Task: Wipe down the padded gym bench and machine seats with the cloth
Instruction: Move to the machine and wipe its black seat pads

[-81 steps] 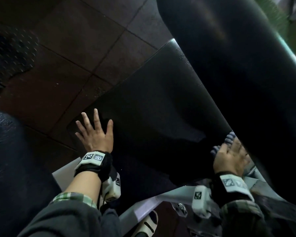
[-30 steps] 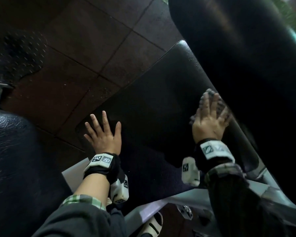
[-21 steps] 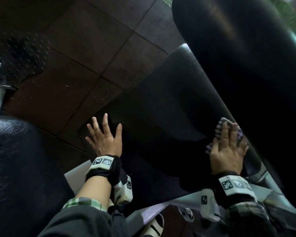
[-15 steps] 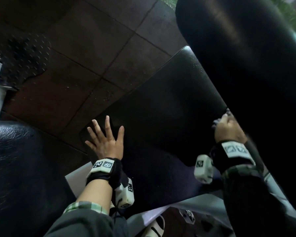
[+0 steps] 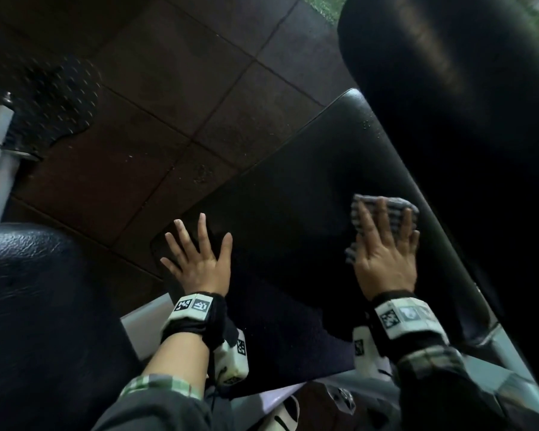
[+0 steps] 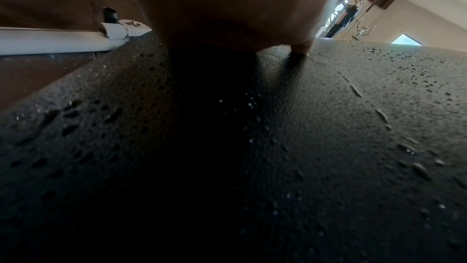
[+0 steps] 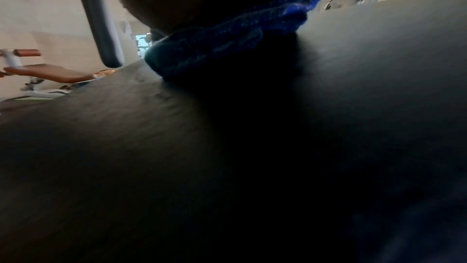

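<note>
I'm pressing the cloth [image 5: 383, 213] flat under my right hand [image 5: 386, 259], fingers straight, so it's scrubbing the seat pad [image 5: 293, 194]. My left hand [image 5: 199, 262] is lying splayed wide, holding nothing, just bracing me.

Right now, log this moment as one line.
left hand flat, bracing seat pad | right hand pressing cloth flat beside backrest | droplets on pad

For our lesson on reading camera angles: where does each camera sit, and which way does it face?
Head: above, facing down at the black seat pad; both hands and forearms show.
Left wrist: under the left hand, facing along the wet pad; palm shows.
Right wrist: under the right hand, facing the cloth; palm shows.
Shared: all three show the pad.
</note>
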Demonstrator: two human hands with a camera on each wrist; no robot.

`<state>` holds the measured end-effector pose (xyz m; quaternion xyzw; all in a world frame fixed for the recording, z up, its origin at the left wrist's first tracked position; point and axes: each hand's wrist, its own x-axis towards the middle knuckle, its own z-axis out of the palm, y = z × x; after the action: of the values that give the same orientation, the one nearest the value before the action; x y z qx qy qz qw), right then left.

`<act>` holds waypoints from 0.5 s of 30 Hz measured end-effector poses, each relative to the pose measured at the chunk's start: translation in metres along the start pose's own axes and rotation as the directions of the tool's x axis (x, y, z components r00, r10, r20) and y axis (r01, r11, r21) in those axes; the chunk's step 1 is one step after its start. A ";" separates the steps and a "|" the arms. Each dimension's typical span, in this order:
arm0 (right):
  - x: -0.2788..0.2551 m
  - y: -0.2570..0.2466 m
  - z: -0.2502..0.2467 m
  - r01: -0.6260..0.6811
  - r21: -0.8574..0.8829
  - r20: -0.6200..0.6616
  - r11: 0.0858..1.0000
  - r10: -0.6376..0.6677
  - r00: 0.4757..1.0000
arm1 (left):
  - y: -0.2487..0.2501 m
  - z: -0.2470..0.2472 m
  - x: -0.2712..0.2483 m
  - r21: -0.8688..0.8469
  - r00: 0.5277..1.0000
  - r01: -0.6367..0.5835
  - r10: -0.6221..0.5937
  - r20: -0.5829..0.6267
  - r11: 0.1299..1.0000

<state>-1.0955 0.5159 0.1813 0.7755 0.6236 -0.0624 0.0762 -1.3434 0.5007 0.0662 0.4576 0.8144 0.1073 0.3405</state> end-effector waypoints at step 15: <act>0.038 -0.035 -0.003 0.118 0.025 0.092 0.993 -0.120 0.989 | 0.002 -0.005 -0.001 -0.002 0.998 0.014 -0.014 0.056 1.000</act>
<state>-1.1215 0.5602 0.1758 0.7339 0.6638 -0.1091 0.0936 -1.3454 0.5021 0.0715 0.4542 0.8076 0.0928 0.3646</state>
